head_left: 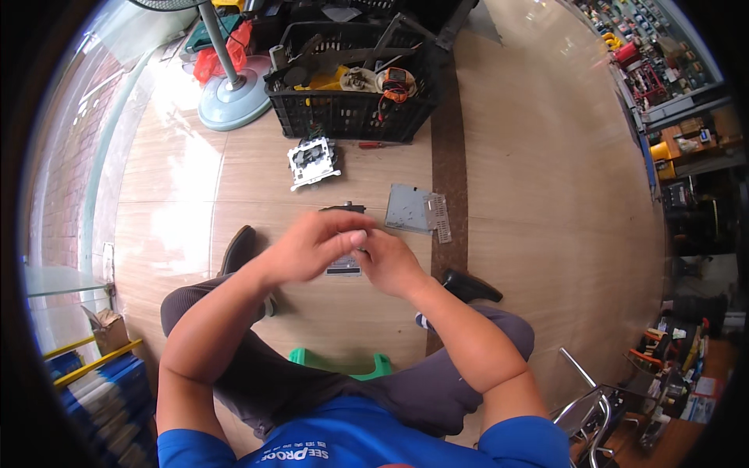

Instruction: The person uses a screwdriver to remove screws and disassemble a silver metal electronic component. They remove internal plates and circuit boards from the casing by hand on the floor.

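My left hand [312, 243] and my right hand [392, 261] meet in front of me, above the floor. The left fingers reach across toward the right hand with the thumb close beneath them. My right fingers are curled in against the left thumb. Whatever lies between the fingertips, if anything, is hidden. Under the hands sits a metal device [343, 267], mostly covered by them. A flat grey metal panel [407, 208] lies on the floor just beyond the right hand, with a perforated metal strip [438, 218] along its right side.
A white-framed mechanism [313, 161] lies farther off, before a black crate [343, 117] full of tools. A red-handled screwdriver [370, 145] is by the crate. The fan's round base [234, 105] stands left of it. A green stool [339, 363] is under me; shelves [663, 70] line the right.
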### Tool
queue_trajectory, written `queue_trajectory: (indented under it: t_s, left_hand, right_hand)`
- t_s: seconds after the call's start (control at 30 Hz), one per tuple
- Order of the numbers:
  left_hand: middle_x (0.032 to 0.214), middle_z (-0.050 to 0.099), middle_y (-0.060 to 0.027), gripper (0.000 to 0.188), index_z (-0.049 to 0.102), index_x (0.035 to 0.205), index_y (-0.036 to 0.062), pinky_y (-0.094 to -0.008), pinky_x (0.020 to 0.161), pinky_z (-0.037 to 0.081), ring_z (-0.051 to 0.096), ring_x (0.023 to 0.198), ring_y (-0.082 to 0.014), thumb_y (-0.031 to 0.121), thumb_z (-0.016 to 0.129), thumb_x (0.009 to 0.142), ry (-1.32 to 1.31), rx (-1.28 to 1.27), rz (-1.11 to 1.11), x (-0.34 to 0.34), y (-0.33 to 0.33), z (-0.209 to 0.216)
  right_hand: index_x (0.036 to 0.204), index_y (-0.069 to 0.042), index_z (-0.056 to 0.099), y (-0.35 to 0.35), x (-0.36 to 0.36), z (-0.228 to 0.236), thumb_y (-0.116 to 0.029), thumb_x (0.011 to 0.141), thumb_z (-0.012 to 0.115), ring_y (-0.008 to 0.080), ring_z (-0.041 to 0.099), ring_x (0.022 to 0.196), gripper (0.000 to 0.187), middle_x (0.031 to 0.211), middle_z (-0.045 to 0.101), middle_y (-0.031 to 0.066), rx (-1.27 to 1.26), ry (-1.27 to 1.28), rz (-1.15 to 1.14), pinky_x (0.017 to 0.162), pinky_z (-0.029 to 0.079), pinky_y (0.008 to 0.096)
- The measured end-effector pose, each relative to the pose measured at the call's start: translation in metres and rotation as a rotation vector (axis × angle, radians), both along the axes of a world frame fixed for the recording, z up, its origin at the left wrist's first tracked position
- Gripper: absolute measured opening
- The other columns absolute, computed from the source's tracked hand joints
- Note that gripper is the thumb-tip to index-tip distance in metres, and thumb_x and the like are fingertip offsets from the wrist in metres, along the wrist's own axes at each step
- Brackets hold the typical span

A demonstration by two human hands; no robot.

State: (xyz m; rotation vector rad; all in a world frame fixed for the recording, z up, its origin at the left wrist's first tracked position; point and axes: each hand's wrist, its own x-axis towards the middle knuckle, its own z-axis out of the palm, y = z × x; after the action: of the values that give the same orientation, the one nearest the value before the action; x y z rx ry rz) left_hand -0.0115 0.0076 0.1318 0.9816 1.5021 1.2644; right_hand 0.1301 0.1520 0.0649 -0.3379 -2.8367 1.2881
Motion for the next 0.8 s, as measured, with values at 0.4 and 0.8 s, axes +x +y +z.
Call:
queue_trajectory:
  t_s: [0.4,0.8]
  left_hand:
    - [0.128,0.062,-0.0224,0.073,0.054,0.133,-0.0068,-0.0486,0.109,0.040,0.057,0.123,-0.0376,0.057,0.037,0.101,-0.296,0.830,-0.291,0.087,-0.051,0.091]
    - [0.130,0.061,-0.0212,0.065,0.056,0.132,-0.0028,-0.0515,0.109,0.039,0.056,0.125,-0.0374,0.052,0.045,0.099,-0.338,0.860,-0.182,0.092,-0.076,0.082]
  right_hand:
    - [0.106,-0.005,0.065,0.000,0.009,0.016,-0.014,0.090,0.063,0.0382,0.064,0.087,0.019,0.093,0.064,0.0172,0.028,-0.004,0.070,0.077,0.052,0.0442]
    - [0.106,-0.003,0.066,-0.004,0.008,0.016,-0.010,0.089,0.066,0.0361,0.065,0.080,0.019,0.088,0.065,0.0170,-0.040,-0.005,0.009,0.071,0.051,0.0407]
